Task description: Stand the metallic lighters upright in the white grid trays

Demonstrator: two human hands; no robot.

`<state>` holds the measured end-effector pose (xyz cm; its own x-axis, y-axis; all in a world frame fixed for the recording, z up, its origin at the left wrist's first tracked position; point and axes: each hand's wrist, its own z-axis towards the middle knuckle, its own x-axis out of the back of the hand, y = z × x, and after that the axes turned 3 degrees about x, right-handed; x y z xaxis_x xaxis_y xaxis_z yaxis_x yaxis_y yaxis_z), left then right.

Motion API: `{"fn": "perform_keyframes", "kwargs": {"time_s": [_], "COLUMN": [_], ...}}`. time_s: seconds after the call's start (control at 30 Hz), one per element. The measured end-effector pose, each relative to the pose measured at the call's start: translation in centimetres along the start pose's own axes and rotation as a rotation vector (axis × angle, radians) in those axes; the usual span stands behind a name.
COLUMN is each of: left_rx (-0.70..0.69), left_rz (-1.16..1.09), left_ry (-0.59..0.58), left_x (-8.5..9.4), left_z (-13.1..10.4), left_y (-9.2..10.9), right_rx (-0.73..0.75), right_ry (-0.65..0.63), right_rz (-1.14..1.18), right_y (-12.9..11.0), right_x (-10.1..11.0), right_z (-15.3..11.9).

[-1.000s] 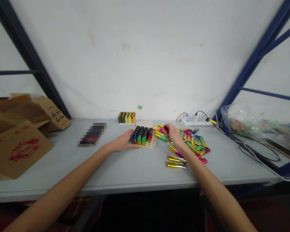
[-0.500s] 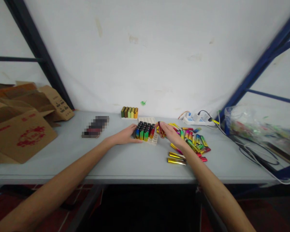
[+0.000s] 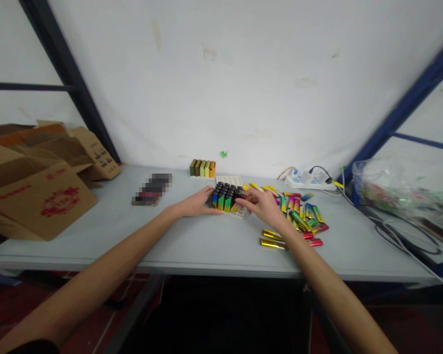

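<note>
Colourful metallic lighters with black tops (image 3: 226,194) stand upright in close rows in a white tray with round holes (image 3: 237,214). My left hand (image 3: 200,202) rests against the left side of this block, thumb stretched along its front and fingers spread toward the back. At the block's right edge, my right hand (image 3: 263,204) pinches a lighter (image 3: 240,194), mostly hidden by the fingers. Loose shiny lighters (image 3: 299,216) in gold, red, green and blue lie in a pile beside and partly behind the right forearm.
Another block of lighters (image 3: 203,168) stands near the wall, beside a white holed tray (image 3: 229,180). A blurred-out dark item (image 3: 153,189) lies left. Cardboard boxes (image 3: 40,196) fill the far left. A power strip (image 3: 310,183), cables and plastic bags (image 3: 391,189) are right.
My right hand has moved left from beside the pile to the block's right edge, bringing a lighter there. My left hand stays against the block. The view has shifted slightly.
</note>
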<state>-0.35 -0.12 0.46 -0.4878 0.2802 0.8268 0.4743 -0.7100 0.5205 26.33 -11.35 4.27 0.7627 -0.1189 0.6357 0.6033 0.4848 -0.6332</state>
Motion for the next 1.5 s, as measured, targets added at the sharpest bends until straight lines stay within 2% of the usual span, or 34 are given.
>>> {"fn": "perform_keyframes", "kwargs": {"time_s": [0.23,0.4,0.57,0.7,0.93,1.03,1.17,1.27,1.4,1.5], "left_rx": [0.014,0.001,0.016,0.006,0.022,0.035,0.042,0.043,0.026,0.009], "left_rz": [0.006,0.018,0.023,0.021,0.01,0.001,-0.01,-0.001,-0.01,-0.014], "left_ry": [-0.008,-0.007,-0.019,-0.007,-0.006,-0.003,-0.006,-0.021,-0.015,-0.011], "left_x": [0.0,0.0,0.1,0.1,0.2,0.3,0.4,0.4,0.3,0.3], "left_z": [0.0,0.1,0.2,0.2,0.2,0.2,0.2,0.3,0.3,0.3], "left_y": [-0.1,-0.1,-0.3,-0.3,-0.1,0.2,0.4,0.3,0.2,0.3], "right_rx": [0.05,0.077,0.042,0.004,0.042,0.039,-0.086,-0.12,-0.042,-0.063], "right_ry": [-0.036,-0.036,-0.019,-0.075,-0.151,-0.153,0.017,0.078,-0.022,-0.158], "right_rz": [-0.278,-0.217,-0.17,-0.149,-0.423,-0.454,-0.548,-0.626,-0.644,-0.646], "right_y": [0.7,1.0,1.1,0.9,1.1,2.4,5.6,8.3,10.6,10.7], "right_x": [0.3,-0.3,-1.1,-0.9,-0.6,1.2,4.4,5.7,4.9,3.6], "right_z": [0.5,1.0,1.0,0.8,1.0,1.0,0.7,0.7,1.5,2.4]}}
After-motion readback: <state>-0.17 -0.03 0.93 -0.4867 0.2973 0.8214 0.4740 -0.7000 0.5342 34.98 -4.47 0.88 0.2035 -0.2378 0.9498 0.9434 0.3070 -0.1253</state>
